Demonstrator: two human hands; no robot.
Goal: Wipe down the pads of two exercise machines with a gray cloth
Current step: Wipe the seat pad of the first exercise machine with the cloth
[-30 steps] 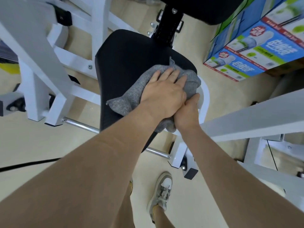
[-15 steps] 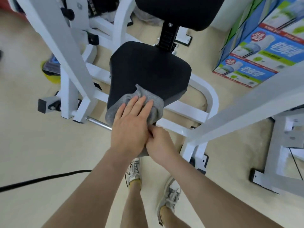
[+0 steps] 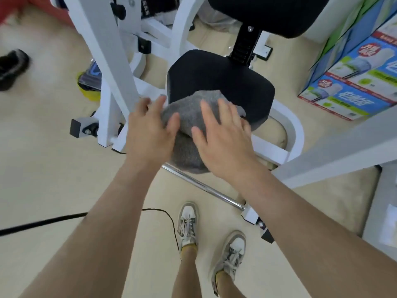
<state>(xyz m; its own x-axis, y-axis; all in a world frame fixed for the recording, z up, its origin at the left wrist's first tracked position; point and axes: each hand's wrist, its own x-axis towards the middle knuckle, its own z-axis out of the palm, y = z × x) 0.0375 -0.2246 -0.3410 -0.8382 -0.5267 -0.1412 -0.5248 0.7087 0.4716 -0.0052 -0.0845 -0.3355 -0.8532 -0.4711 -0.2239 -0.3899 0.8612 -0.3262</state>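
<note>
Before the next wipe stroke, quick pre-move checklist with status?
1. gray cloth on the seat pad: ok, draped over its near edge.
2. left hand on the cloth: ok, fingers spread at its left side.
3. right hand on the cloth: ok, lying flat on it.
4. Firm grip: cannot tell, both hands look open.
5. Upper pad wiped: cannot tell.
6. Footing: not ok, black cable lies beside the left shoe.
</note>
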